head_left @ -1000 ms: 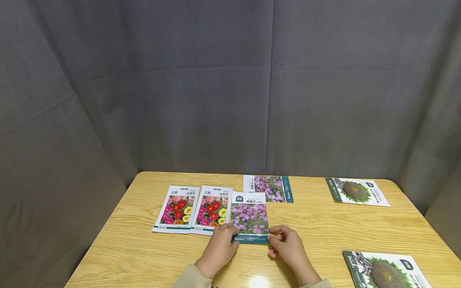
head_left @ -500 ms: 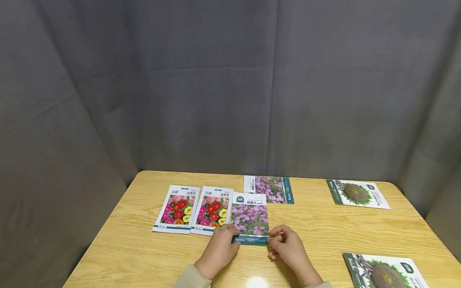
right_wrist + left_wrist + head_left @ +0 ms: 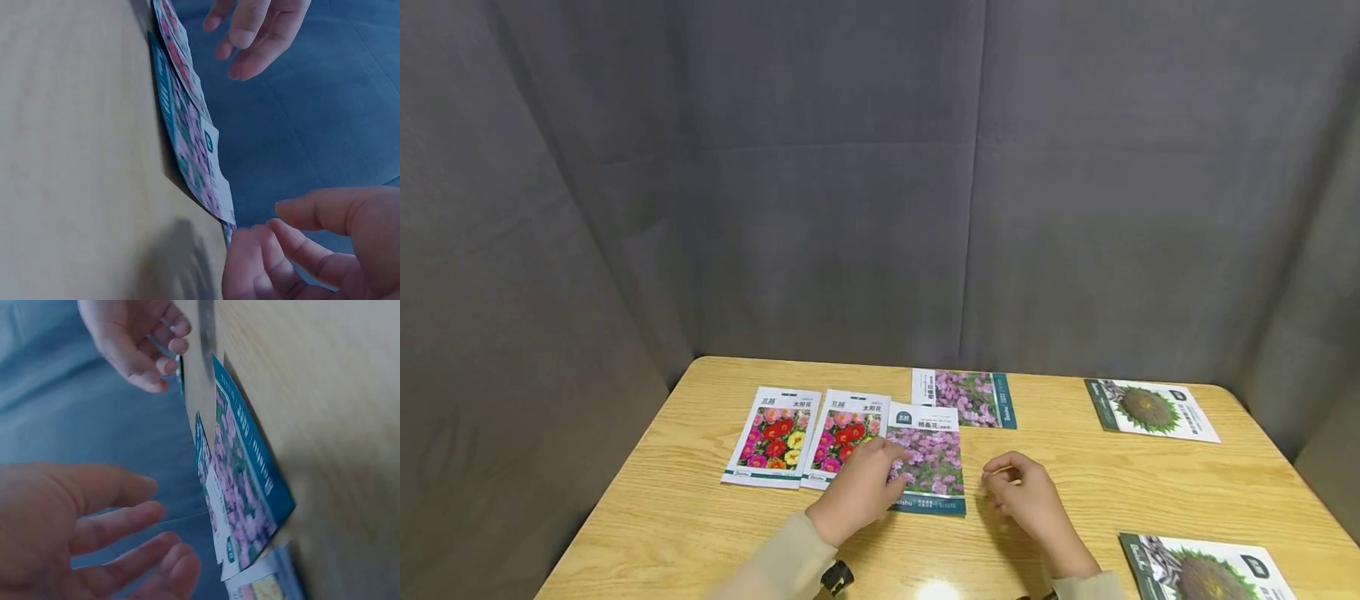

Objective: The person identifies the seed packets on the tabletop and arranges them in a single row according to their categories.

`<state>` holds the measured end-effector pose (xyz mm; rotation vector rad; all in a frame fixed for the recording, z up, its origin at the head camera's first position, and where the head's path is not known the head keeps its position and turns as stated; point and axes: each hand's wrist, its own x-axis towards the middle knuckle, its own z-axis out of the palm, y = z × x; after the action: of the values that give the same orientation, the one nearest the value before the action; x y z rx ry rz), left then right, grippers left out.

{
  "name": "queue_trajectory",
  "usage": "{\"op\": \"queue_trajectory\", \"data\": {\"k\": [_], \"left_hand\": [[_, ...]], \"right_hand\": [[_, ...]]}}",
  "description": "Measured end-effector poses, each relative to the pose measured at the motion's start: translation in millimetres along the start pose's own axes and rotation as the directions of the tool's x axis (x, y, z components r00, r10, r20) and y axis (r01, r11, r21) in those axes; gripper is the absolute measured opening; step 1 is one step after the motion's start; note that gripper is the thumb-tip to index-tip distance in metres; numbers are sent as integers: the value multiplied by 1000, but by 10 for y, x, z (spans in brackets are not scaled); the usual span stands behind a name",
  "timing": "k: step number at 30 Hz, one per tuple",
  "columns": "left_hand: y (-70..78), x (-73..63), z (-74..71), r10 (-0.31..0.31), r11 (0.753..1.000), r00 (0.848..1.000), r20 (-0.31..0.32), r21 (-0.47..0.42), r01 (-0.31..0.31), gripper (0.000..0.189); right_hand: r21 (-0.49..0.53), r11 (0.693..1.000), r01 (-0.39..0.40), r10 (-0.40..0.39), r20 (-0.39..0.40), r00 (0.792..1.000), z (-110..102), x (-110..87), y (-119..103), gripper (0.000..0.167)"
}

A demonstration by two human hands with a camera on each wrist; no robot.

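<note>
A seed packet with pink-purple flowers (image 3: 934, 458) lies face up in the middle of the table, its teal band towards me. My left hand (image 3: 856, 490) hovers over its lower left corner, hiding part of it. In the left wrist view, that hand's fingers (image 3: 119, 522) are loosely bent and hold nothing. To the right of the packet hangs my right hand (image 3: 1024, 500), apart from it. The right wrist view shows its thumb and fingers (image 3: 312, 209) loosely bent with nothing between them. Two packets of red and yellow flowers (image 3: 772, 440) lie side by side on the left.
Behind the middle packet, a second pink-flower packet (image 3: 973, 398) lies sideways, partly covered. On the right are two sunflower packets, one at the back (image 3: 1150, 408) and one at the front (image 3: 1210, 575). Grey curtains (image 3: 835, 250) stand around the wooden table (image 3: 700, 533).
Both hands have let go of the middle packet's lower edge. The left has risen over the packet, and the right has drawn away to the right. The packets have stayed in place.
</note>
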<state>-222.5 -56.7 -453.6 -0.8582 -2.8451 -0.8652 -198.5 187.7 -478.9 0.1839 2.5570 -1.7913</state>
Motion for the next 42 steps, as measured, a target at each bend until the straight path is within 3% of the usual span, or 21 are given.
{"op": "queue_trajectory", "data": {"k": [6, 12, 18, 24, 32, 36, 42], "left_hand": [[-41, 253, -42, 53, 999, 999, -2, 1, -53, 29], [-191, 571, -95, -56, 990, 998, 2, -128, 56, 32], [-322, 812, -39, -154, 968, 988, -30, -207, 144, 33], [-475, 1018, 22, -222, 949, 973, -62, -243, 201, 33], [-672, 1196, 81, -279, 933, 960, -9, -240, 269, 37], [-668, 1263, 95, -290, 936, 957, -2, -208, 283, 36], [-626, 1380, 160, -303, 939, 953, -16, -174, 296, 35]], "right_hand": [[-105, 994, 14, -17, -34, 999, -196, 159, -73, 14], [-187, 982, 25, -31, -32, 999, -379, 391, -93, 19], [-278, 961, 19, -41, -71, 997, -505, 640, -16, 27], [-220, 974, -59, 45, -69, 997, -562, 820, 43, 39], [-124, 982, -143, 138, -49, 989, -563, 961, 28, 48], [-131, 980, -148, 143, -45, 989, -526, 1034, 34, 47], [-229, 966, -117, 106, -57, 993, -411, 1096, 3, 44]]}}
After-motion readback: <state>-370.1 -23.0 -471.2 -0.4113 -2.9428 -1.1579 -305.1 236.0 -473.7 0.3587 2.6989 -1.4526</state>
